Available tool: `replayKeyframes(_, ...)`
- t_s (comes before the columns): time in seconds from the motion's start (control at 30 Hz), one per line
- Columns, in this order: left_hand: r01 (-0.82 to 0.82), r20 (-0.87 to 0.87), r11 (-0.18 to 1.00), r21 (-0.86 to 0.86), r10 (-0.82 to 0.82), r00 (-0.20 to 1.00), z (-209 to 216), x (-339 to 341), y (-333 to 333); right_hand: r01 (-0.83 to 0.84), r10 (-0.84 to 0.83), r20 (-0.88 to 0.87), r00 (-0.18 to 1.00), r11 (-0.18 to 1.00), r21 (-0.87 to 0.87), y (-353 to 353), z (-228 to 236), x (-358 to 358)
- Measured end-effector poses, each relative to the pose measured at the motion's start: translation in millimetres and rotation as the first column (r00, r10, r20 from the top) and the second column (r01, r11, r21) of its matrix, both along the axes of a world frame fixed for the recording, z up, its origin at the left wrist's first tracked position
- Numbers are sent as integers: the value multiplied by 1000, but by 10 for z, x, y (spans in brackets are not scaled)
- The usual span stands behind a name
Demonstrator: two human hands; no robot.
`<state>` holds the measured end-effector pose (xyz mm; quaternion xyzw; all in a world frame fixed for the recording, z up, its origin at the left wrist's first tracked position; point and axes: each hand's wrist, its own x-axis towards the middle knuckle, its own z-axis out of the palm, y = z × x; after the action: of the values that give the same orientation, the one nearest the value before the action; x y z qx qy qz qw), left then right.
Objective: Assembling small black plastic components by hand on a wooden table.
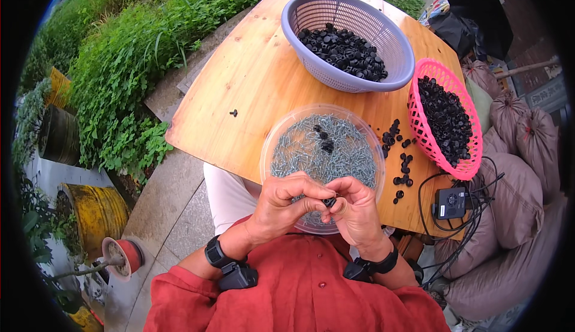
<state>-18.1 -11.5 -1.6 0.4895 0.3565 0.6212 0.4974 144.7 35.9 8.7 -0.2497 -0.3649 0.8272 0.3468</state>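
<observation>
My left hand (286, 199) pinches a small black plastic cap (329, 202) between thumb and forefinger. My right hand (354, 207) meets it there, its fingertips pressed together beside the cap; whatever they hold is too small to make out. Both hands are over the near side of a round clear plastic tub (264, 155). Many silvery screws (353, 152) cover its bottom, and a few black caps (326, 145) lie on top of them.
On the wooden table (233, 80), a grey-purple basket (323, 71) and a pink basket (420, 122) hold black parts. Loose black parts (405, 167) lie between tub and pink basket. A black box with cables (449, 204) sits at the right edge, near full sacks (509, 194).
</observation>
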Motion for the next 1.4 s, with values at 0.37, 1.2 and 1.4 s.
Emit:
replayKeyframes(0.37,-52,-98,998,21,54,994,51,53,18,-76,63,-87,994,985,-154,19,80,35)
replayKeyframes(1.2,-152,-632,968,-198,-7,775,783,-221,996,-267,-690,573,442,508,819,273,69,385)
replayKeyframes(1.4,-139,-978,986,-88,-60,199,424,-128,387,-330,-714,540,445,430,840,282,-45,317)
